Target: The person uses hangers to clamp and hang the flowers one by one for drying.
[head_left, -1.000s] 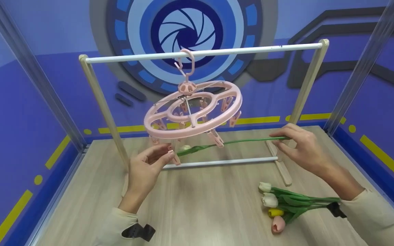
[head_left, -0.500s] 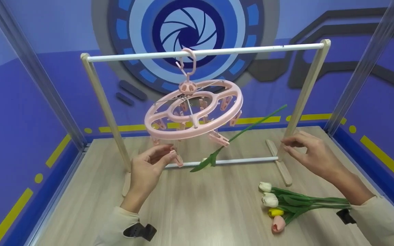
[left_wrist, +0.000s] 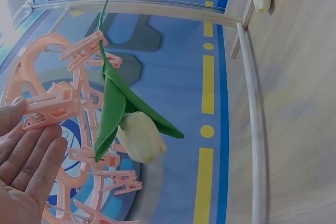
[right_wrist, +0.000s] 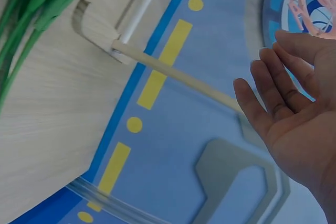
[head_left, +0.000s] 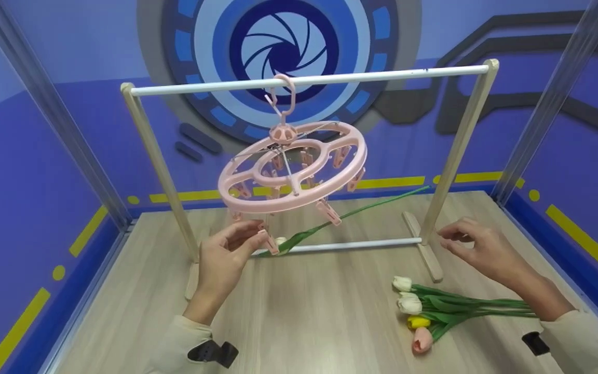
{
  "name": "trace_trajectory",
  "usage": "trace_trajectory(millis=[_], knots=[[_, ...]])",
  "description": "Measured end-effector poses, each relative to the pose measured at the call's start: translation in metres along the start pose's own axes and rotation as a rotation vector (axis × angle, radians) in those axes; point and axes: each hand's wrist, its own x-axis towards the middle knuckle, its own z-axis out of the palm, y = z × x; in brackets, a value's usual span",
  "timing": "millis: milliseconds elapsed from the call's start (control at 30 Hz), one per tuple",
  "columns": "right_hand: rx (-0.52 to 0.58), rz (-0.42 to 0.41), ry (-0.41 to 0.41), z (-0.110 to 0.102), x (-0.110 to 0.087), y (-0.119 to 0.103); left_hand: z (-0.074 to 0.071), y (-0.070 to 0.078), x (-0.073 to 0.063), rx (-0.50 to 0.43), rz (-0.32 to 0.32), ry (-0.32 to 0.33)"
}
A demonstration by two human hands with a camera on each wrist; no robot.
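Observation:
A pink round clip hanger (head_left: 293,201) hangs tilted from a rack's white top bar. My left hand (head_left: 221,259) pinches a pink clothespin (left_wrist: 52,107) at its near left side, thumb on one face and fingers on the other. Another clothespin (head_left: 328,212), on the ring's front right, has the green stem of a white tulip (left_wrist: 139,137) in its grip. The tulip slants, its bloom low behind the left hand's clothespin and its stem end up to the right in the head view. Right of the rack's foot, my right hand (head_left: 491,254) holds nothing, its fingers loosely bent.
Several tulips lie bunched on the table's right front: white (head_left: 409,304), yellow (head_left: 419,323) and pink (head_left: 422,340) blooms, stems running under the right forearm. The rack's wooden post (head_left: 465,135) stands between the hanger and my right hand. A white lower bar (head_left: 356,245) crosses behind.
My right hand has let go of the tulip's stem end and drawn back down and right. The freed tulip has swung in its clothespin. My left hand has stayed at its clothespin.

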Motion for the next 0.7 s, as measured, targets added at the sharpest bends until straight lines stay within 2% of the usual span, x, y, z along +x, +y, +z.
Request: trace_trajectory(millis=[300, 533, 700], knots=[[-0.004, 0.091, -0.104, 0.006, -0.024, 0.022, 0.001, -0.001, 0.000, 0.001, -0.016, -0.002], [0.030, 0.219, -0.209, 0.007, -0.043, 0.040, 0.001, -0.002, -0.001, -0.004, -0.019, -0.013], [0.056, 0.243, -0.250, 0.009, -0.057, 0.052, 0.002, -0.002, -0.001, -0.010, -0.026, -0.015]])
